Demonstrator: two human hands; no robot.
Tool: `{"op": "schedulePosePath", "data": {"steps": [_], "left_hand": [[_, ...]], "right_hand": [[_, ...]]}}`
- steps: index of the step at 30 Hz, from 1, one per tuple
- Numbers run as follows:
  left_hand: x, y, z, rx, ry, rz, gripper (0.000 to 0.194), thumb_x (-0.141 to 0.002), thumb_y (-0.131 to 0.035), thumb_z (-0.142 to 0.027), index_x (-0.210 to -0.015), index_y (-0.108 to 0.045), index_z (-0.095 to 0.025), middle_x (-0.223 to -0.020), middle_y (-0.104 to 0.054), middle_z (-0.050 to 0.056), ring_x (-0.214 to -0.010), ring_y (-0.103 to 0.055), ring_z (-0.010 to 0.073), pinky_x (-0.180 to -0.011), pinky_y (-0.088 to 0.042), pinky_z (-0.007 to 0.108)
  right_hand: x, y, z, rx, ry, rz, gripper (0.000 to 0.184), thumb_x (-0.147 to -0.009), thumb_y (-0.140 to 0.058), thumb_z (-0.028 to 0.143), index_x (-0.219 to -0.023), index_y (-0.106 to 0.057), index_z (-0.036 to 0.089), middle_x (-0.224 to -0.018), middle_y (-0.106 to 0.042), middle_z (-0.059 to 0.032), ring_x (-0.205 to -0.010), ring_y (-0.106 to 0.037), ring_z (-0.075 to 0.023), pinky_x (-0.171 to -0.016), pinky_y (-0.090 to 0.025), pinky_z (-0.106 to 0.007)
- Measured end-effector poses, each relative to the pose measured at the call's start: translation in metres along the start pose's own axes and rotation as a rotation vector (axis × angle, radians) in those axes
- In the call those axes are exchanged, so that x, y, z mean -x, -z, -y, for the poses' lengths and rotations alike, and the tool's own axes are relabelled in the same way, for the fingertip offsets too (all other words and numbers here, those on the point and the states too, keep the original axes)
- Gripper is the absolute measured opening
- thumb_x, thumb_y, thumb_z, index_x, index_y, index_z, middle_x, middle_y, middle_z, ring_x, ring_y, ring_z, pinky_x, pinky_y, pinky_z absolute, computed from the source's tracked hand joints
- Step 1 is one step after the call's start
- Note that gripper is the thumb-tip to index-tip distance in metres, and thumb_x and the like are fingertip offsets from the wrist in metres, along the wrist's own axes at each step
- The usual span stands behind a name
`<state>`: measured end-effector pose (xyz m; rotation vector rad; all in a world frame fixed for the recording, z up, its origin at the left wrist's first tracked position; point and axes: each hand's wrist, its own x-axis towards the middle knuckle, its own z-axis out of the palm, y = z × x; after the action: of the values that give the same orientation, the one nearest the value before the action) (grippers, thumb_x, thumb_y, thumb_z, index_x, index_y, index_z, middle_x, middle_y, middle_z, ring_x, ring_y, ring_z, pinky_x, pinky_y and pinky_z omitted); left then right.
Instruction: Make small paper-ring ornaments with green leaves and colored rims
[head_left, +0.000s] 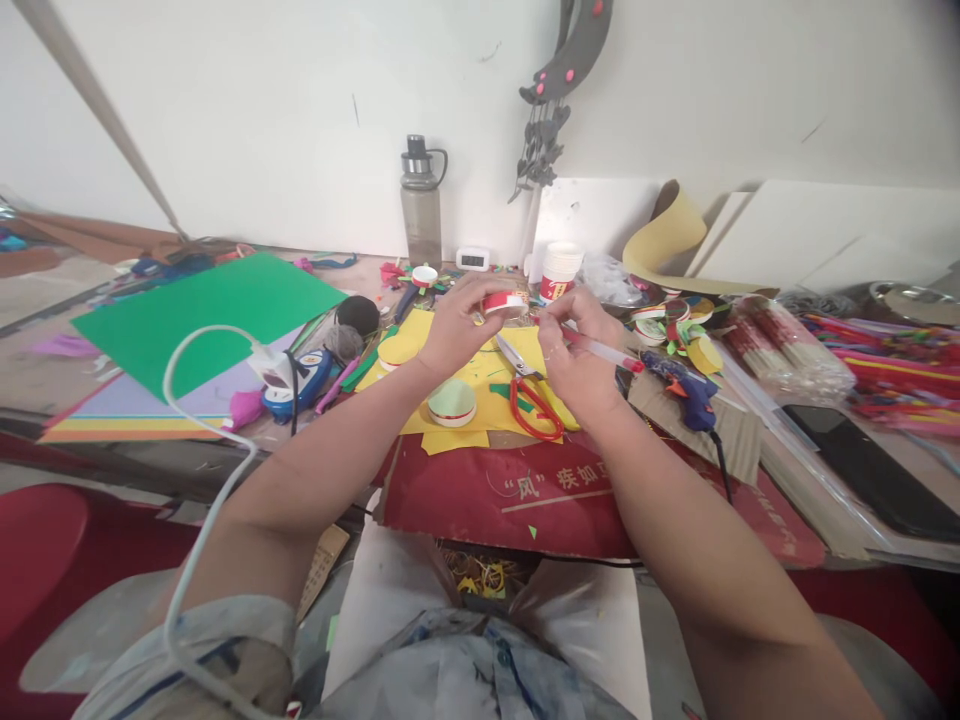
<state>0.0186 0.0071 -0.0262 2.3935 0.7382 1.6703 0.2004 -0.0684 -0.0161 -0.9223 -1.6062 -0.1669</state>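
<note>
Between the fingers of my left hand (461, 325) is a short red and white paper cup piece (504, 303), raised above the yellow paper (414, 330). Close beside it on the right, my right hand (581, 350) is closed on a pen (609, 352) with a clear barrel and red ends. Whether the pen's tip touches the cup piece I cannot tell. Below the hands lie scissors (528, 378) with red handles. Another cut cup piece (452, 405), topped in pale green, sits on the yellow paper's near side.
A glue gun (697, 405) and a black phone (874, 465) lie at the right. Paper cups (561, 265) and a water bottle (422, 215) stand by the wall. Green paper (202, 310) covers the left. A white cable (184, 560) runs past my left arm.
</note>
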Motion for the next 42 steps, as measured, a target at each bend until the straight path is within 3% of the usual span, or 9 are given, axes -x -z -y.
{"op": "schedulePosePath", "data": {"steps": [5, 11, 16, 20, 24, 27, 32, 37, 42], "left_hand": [[0.003, -0.004, 0.006, 0.131, 0.197, 0.019, 0.023, -0.091, -0.074, -0.035, -0.111, -0.076, -0.022, -0.118, -0.079, 0.009, -0.113, -0.071, 0.0221, -0.097, -0.056, 0.037], [0.007, -0.008, 0.019, 0.460, 0.565, 0.062, 0.039, -0.075, -0.083, -0.036, -0.108, -0.073, -0.017, -0.104, -0.077, 0.007, -0.090, -0.070, 0.0179, -0.069, -0.058, 0.027], [0.005, -0.006, 0.021, 0.523, 0.693, 0.052, 0.048, -0.064, -0.091, -0.039, -0.101, -0.072, -0.016, -0.096, -0.076, 0.005, -0.082, -0.067, 0.0142, -0.062, -0.057, 0.023], [0.005, -0.005, 0.018, 0.496, 0.692, 0.054, 0.046, -0.063, -0.090, -0.038, -0.099, -0.071, -0.016, -0.095, -0.074, 0.004, -0.083, -0.066, 0.0146, -0.061, -0.056, 0.023], [0.006, -0.005, 0.015, 0.405, 0.631, 0.084, 0.035, -0.070, -0.080, -0.031, -0.100, -0.070, -0.017, -0.098, -0.073, 0.003, -0.087, -0.063, 0.0149, -0.067, -0.053, 0.024], [0.007, -0.007, 0.010, 0.347, 0.551, 0.138, 0.028, -0.072, -0.077, -0.029, -0.098, -0.071, -0.018, -0.097, -0.072, 0.002, -0.091, -0.062, 0.0149, -0.079, -0.051, 0.027], [0.005, -0.009, -0.002, 0.475, 0.582, 0.199, 0.038, -0.072, -0.087, -0.040, -0.093, -0.066, -0.018, -0.091, -0.067, 0.001, -0.084, -0.059, 0.0132, -0.075, -0.051, 0.026], [0.007, -0.008, -0.009, 0.836, 0.772, 0.256, 0.055, -0.075, -0.088, -0.064, -0.099, -0.065, -0.021, -0.095, -0.065, 0.001, -0.088, -0.066, 0.0156, -0.072, -0.061, 0.029], [0.007, -0.007, -0.012, 1.093, 0.890, 0.225, 0.056, -0.074, -0.092, -0.060, -0.099, -0.067, -0.018, -0.100, -0.069, 0.003, -0.092, -0.070, 0.0183, -0.074, -0.066, 0.034]], "right_hand": [[-0.002, -0.005, -0.031, 0.093, -0.066, 0.100, 0.011, -0.099, -0.051, 0.022, -0.094, -0.061, 0.024, -0.087, -0.063, -0.0040, -0.083, -0.061, -0.0226, -0.081, -0.051, -0.040], [0.005, -0.009, -0.066, 0.591, -0.261, 0.591, 0.028, -0.093, -0.056, 0.010, -0.111, -0.077, 0.014, -0.116, -0.067, -0.0223, -0.109, -0.063, -0.0355, -0.093, -0.051, -0.049], [0.011, -0.013, -0.074, 0.739, -0.384, 0.749, 0.030, -0.088, -0.065, 0.007, -0.114, -0.079, 0.011, -0.122, -0.069, -0.0280, -0.120, -0.063, -0.0401, -0.100, -0.050, -0.052], [0.008, -0.015, -0.066, 0.596, -0.364, 0.629, 0.036, -0.093, -0.053, 0.003, -0.120, -0.076, 0.010, -0.127, -0.069, -0.0289, -0.123, -0.063, -0.0397, -0.103, -0.049, -0.056], [0.003, -0.020, -0.050, 0.234, -0.259, 0.402, 0.024, -0.102, -0.054, 0.019, -0.119, -0.071, 0.014, -0.114, -0.073, -0.0176, -0.103, -0.067, -0.0276, -0.097, -0.055, -0.044], [0.004, -0.022, -0.040, 0.049, -0.182, 0.258, 0.011, -0.100, -0.060, 0.025, -0.106, -0.068, 0.020, -0.106, -0.072, -0.0115, -0.092, -0.066, -0.0247, -0.086, -0.057, -0.040], [0.007, -0.019, -0.033, 0.053, -0.139, 0.269, 0.012, -0.100, -0.056, 0.020, -0.093, -0.066, 0.021, -0.099, -0.069, -0.0105, -0.089, -0.063, -0.0244, -0.082, -0.054, -0.039], [0.006, -0.018, -0.032, 0.079, -0.133, 0.277, 0.013, -0.100, -0.055, 0.018, -0.091, -0.065, 0.022, -0.098, -0.070, -0.0097, -0.090, -0.063, -0.0241, -0.080, -0.053, -0.036], [0.008, -0.017, -0.029, 0.096, -0.113, 0.225, 0.015, -0.100, -0.055, 0.020, -0.087, -0.063, 0.023, -0.094, -0.068, -0.0089, -0.088, -0.063, -0.0245, -0.079, -0.051, -0.035]]}}
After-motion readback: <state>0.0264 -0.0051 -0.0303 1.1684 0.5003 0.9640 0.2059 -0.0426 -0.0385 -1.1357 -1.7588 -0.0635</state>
